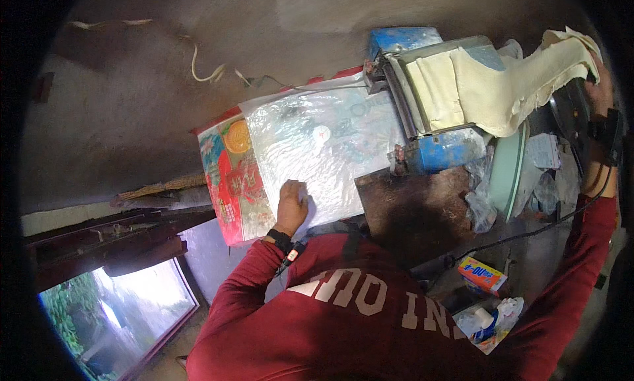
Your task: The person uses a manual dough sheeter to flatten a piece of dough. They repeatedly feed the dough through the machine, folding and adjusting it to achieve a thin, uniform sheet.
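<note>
A long sheet of pale dough (495, 96) lies over a dough-rolling machine with blue side housings (446, 150). Off to the far right, my right hand (599, 91) is at the raised end of the sheet and grips it. My left hand (292, 207), its fingers curled, rests on clear plastic film (327, 148) over a printed red box (228, 183). Nothing shows in the left fingers. The film reaches up to the machine's dark rollers (403, 98).
A brown board (416, 207) lies below the machine. Beside it are a pale green round edge (510, 173), plastic bags (480, 202), a black cable (535, 230) and an orange-yellow box (481, 276). A window (133, 311) is at lower left.
</note>
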`<state>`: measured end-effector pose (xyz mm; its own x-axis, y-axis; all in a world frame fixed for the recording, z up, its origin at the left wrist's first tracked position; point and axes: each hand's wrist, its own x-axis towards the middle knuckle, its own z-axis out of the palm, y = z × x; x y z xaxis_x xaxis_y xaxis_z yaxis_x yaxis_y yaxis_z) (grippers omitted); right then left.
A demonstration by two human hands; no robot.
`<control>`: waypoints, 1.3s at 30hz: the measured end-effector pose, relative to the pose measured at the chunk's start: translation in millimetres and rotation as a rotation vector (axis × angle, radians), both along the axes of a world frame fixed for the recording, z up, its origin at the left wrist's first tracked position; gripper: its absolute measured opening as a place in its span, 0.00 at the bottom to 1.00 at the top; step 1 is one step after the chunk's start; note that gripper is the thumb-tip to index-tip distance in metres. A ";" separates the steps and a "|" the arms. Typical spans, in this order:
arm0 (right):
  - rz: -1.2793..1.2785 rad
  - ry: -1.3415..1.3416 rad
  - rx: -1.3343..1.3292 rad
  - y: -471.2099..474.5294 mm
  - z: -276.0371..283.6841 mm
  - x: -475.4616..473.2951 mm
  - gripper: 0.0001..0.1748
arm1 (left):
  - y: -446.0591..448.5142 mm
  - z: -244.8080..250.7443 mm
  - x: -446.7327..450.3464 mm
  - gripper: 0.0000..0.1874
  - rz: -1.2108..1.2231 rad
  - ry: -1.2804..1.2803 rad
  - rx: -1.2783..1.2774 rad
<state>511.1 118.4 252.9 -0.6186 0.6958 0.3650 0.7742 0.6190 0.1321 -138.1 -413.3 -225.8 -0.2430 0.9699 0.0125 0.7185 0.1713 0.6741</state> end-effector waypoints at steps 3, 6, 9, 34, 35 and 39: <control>-0.055 0.054 0.007 28.6 -7.3 19.1 0.42 | -3.0 -15.9 -12.6 0.26 0.069 0.061 -0.022; -0.168 0.352 -0.299 31.7 4.0 26.5 0.36 | 31.3 -18.9 -10.8 0.27 0.042 0.013 0.019; -0.143 0.348 -0.211 9.8 25.9 28.6 0.35 | 85.8 -12.6 0.9 0.25 -0.019 0.009 0.090; -0.252 0.143 0.203 -29.7 47.3 -19.7 0.31 | 247.6 -36.2 23.0 0.05 -0.322 0.283 0.066; -0.181 0.118 0.273 -28.4 50.4 -22.6 0.28 | 246.6 -37.7 20.4 0.05 -0.312 0.247 0.055; -0.145 0.861 -0.219 -25.3 44.6 -52.4 0.21 | 245.5 -42.8 11.3 0.05 -0.314 0.130 0.103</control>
<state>458.7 93.1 297.5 -0.0929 0.8544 0.5112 0.6231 0.4504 -0.6394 -126.8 -167.8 -268.7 0.0769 0.9892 0.1249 0.8063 -0.1354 0.5758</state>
